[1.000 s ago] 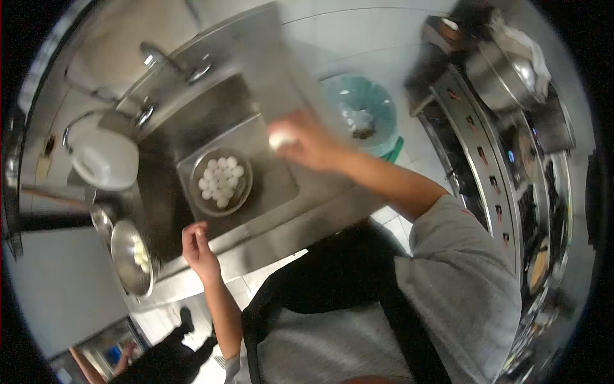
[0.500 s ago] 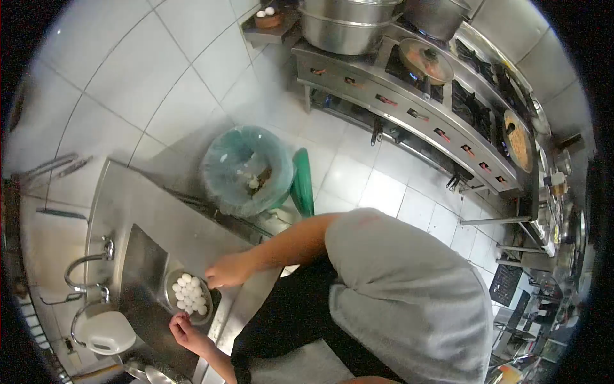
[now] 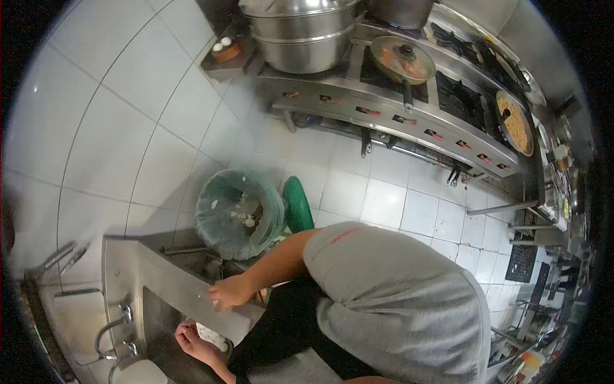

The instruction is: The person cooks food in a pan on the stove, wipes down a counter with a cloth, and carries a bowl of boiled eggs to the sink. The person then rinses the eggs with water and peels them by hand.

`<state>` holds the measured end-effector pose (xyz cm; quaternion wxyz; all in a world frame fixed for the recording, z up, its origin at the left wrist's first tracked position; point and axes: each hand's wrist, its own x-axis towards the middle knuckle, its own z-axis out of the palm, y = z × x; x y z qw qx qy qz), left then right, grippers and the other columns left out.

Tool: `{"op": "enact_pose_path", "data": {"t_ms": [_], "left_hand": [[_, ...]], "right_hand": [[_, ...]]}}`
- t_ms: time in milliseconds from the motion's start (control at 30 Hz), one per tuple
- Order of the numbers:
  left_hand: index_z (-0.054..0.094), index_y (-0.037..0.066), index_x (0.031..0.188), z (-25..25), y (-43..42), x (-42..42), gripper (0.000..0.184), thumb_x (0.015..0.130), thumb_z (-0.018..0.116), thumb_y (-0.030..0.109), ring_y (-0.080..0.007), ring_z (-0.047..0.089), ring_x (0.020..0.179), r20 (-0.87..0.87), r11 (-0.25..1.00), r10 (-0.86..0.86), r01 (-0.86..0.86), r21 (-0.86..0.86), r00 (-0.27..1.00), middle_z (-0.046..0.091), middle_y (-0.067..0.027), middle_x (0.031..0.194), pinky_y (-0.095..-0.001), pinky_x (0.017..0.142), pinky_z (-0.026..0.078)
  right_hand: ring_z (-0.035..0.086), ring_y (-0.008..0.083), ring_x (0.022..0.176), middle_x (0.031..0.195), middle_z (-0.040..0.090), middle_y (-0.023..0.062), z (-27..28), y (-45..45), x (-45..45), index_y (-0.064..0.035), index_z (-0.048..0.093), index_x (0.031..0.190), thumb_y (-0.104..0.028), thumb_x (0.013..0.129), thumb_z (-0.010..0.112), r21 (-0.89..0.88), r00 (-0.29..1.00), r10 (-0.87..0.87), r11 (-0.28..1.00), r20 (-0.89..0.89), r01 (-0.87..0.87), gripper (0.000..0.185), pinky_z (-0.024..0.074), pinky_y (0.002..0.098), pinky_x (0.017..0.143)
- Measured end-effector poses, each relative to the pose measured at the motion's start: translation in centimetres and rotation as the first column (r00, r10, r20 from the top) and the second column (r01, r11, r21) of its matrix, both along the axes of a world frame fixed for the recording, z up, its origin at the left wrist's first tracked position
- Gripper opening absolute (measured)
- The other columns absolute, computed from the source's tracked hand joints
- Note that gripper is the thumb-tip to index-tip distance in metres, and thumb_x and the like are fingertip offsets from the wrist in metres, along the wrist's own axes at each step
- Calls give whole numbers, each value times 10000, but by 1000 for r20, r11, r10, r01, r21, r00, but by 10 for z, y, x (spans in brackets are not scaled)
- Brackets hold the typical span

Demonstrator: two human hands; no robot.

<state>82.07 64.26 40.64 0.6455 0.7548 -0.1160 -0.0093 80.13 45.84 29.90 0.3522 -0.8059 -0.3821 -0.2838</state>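
White eggs (image 3: pixel 208 333) lie in a bowl in the sink (image 3: pixel 160 320), partly hidden by my left hand (image 3: pixel 199 345). The fingers of that hand are curled in over the bowl's side; whether they hold anything is hidden. My right hand (image 3: pixel 230 292) is bent down over the steel counter (image 3: pixel 185 288) beside the sink, its fingers drawn together. Anything between them is too small to make out. A tiny white speck lies on the counter near these fingertips.
A lined bin (image 3: pixel 238 214) with white scraps stands beyond the counter, its green lid (image 3: pixel 297 205) beside it. Taps (image 3: pixel 115 326) rise behind the sink. Farther off, the stove (image 3: pixel 384 109) carries a stacked steel pot (image 3: pixel 304 51) and a lidded pan (image 3: pixel 403 61).
The view has tilted, so the bin and sink sit lower. My right hand has moved from beside the bowl to over the counter, nearer the bin. My left hand stays by the bowl.
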Motion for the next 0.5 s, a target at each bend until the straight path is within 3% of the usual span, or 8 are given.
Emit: {"op": "enact_pose_path", "data": {"t_ms": [33, 100, 133, 200, 267, 400, 433, 500], "left_hand": [[479, 43, 845, 1, -9, 3, 154, 918, 450, 175, -128, 471, 774, 3, 1000, -17, 17, -15, 1000, 495, -39, 848, -277, 753, 407], [470, 47, 835, 0, -20, 12, 159, 917, 452, 182, -128, 466, 779, 13, 1000, -3, 3, 12, 1000, 483, -35, 848, -278, 760, 403], [465, 49, 829, -2, -29, 15, 163, 917, 453, 186, -128, 464, 781, 8, 1000, -10, 10, 25, 1000, 477, -34, 848, -279, 764, 401], [458, 67, 821, 6, -55, 13, 167, 919, 449, 203, -133, 459, 784, -61, 999, 7, -4, 53, 998, 463, -25, 852, -275, 767, 393], [459, 65, 820, -2, -70, 17, 169, 923, 442, 198, -135, 456, 781, -86, 997, -37, 42, 61, 996, 461, -23, 846, -282, 756, 393], [474, 60, 846, -16, -106, 27, 159, 924, 442, 194, -140, 461, 766, -143, 980, -200, 199, -20, 969, 481, -27, 874, -291, 736, 393], [481, 59, 856, -14, -123, 21, 152, 922, 447, 193, -141, 463, 763, -150, 970, -244, 238, -55, 958, 487, -29, 885, -291, 733, 393], [504, 63, 892, -22, -136, 29, 132, 912, 471, 190, -145, 475, 762, -179, 920, -389, 369, -132, 904, 510, -37, 928, -285, 734, 392]], "right_hand": [[515, 264, 844, 819, 542, 107, -13, 0, 10, -95, 499, 1024, -229, 746, 620, -79, 999, 19, 997, 27, -17, 331, 424, 408, 688], [520, 205, 667, 758, 547, 103, 6, -5, 22, -87, 505, 981, -267, 763, 624, 439, 862, 155, 895, -482, 84, 307, 425, 357, 547], [523, 175, 578, 727, 550, 101, 21, -12, 22, -83, 508, 960, -286, 772, 627, 621, 701, 304, 743, -645, 249, 301, 426, 332, 476], [424, 97, 426, 600, 525, 40, 63, -59, 15, -82, 514, 842, -311, 795, 613, 812, 465, 675, 387, -572, 438, 254, 342, 261, 377], [391, 76, 396, 612, 529, 44, 64, -95, 27, -87, 502, 817, -358, 819, 581, 773, 405, 698, 343, -590, 534, 282, 275, 231, 325], [393, 93, 378, 577, 522, 56, 50, -147, 37, -88, 506, 836, -385, 812, 576, 707, 508, 548, 241, -665, 665, 306, 276, 229, 312], [385, 94, 375, 578, 530, 59, 38, -156, 43, -107, 506, 861, -479, 829, 503, 725, 529, 544, 238, -651, 647, 373, 267, 235, 319], [389, 98, 382, 600, 540, 68, 33, -174, 40, -85, 516, 888, -507, 856, 417, 779, 558, 634, 113, -535, 617, 435, 261, 243, 316]]}}
